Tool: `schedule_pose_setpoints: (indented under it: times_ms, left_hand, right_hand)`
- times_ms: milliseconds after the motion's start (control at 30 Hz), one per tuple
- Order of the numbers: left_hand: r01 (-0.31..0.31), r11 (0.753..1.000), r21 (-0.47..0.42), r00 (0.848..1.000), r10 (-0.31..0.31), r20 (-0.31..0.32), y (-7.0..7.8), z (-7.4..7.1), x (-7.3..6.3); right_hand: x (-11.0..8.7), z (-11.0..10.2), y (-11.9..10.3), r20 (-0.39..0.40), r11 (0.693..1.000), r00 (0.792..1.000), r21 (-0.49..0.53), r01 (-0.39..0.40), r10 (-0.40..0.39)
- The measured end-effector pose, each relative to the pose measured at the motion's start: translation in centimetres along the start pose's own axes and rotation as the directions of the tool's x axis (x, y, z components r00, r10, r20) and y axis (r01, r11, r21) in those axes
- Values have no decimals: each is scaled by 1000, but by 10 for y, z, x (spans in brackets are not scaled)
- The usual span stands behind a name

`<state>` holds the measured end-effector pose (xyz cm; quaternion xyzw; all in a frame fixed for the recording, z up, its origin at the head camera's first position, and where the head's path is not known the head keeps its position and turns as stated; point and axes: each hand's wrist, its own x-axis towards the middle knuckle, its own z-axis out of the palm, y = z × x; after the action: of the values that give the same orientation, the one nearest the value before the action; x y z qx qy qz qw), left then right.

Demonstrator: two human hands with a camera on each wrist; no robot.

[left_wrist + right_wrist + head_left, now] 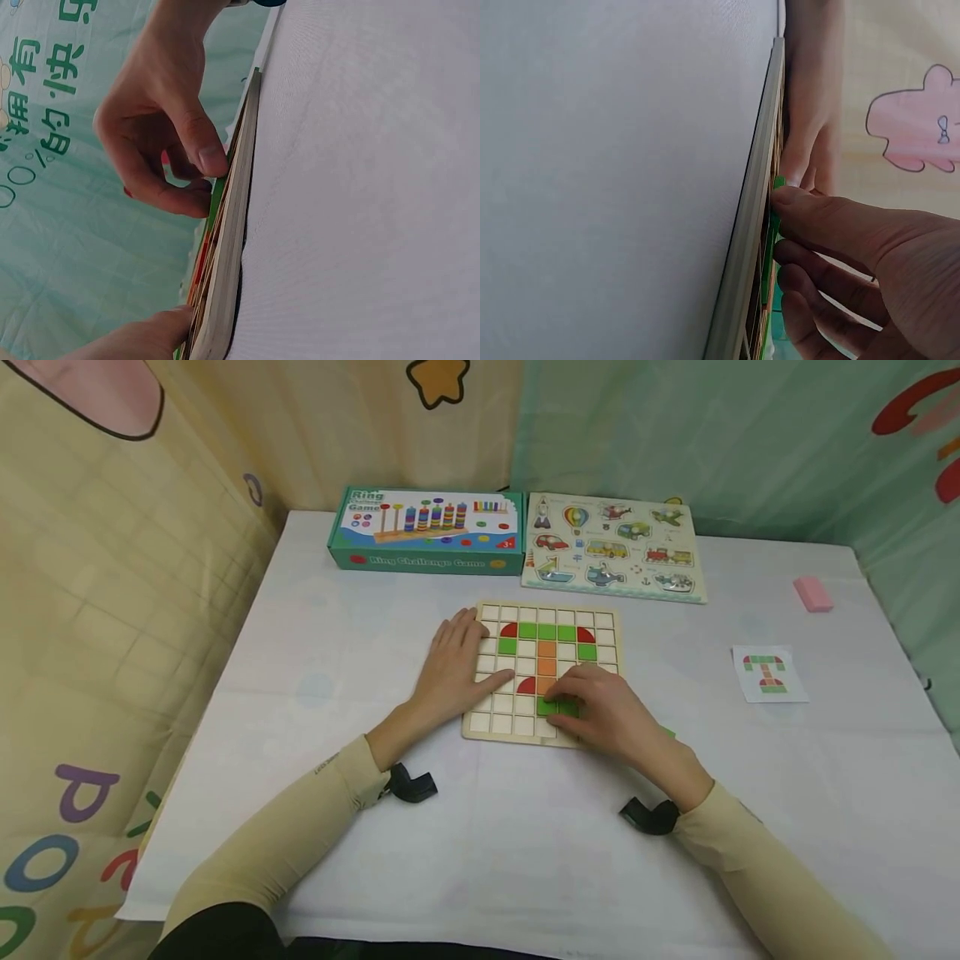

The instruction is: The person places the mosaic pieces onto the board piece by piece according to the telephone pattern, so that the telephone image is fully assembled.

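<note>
A wooden grid board (501, 724) lies on the white table, with green and orange squares and red quarter-round pieces in some of its cells. My left hand (450, 664) rests along the board's left side, fingers straight and thumb reaching over the grid. At the lower middle of the board my right hand (611, 710) pinches a green square tile (546, 707) between thumb and fingertips, below the column of orange squares (547, 667). In the right wrist view the thumb presses at the green tile's edge (778, 182). Another green tile (567, 704) is partly covered by the right fingers.
A pattern card (768, 675) lies to the right, with a pink block (813, 594) beyond it. Behind the board stand a green game box (427, 562) and a picture puzzle board (615, 552). A green piece (668, 732) peeks out by the right wrist.
</note>
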<state>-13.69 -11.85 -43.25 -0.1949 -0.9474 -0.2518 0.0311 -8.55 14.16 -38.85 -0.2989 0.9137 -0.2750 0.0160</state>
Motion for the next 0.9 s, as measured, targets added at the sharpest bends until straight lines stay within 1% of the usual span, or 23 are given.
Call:
schedule_pose_setpoints:
  times_ms: [100, 167, 267, 400, 567, 733, 900]
  left_hand:
    - [-3, 1000, -6, 1000, 3, -3, 0, 0, 0]
    - [-6, 1000, -11, 1000, 6, -2, 0, 1, -1]
    - [-11, 1000, -14, 1000, 11, -1, -1, 2, 0]
    - [-8, 1000, -10, 1000, 9, 3, -1, 3, 0]
    - [-6, 1000, -8, 1000, 6, 9, 1, 2, 0]
    - [-7, 1000, -4, 1000, 7, 3, 1, 2, 2]
    - [0, 1000, 3, 1000, 0, 5, 0, 1, 2]
  right_hand:
    - [-3, -3, 2, -17, 1000, 1000, 10, -2, 3]
    - [-9, -7, 5, -34, 1000, 999, 20, -12, 13]
    - [-21, -14, 13, -76, 999, 997, 31, -21, 24]
    - [-41, -25, 26, -116, 999, 992, 17, -50, 52]
    - [-67, -38, 39, -134, 994, 986, -30, -104, 99]
    - [-93, -51, 51, -142, 983, 977, -70, -169, 158]
    - [-109, -56, 59, -136, 973, 970, -86, -216, 204]
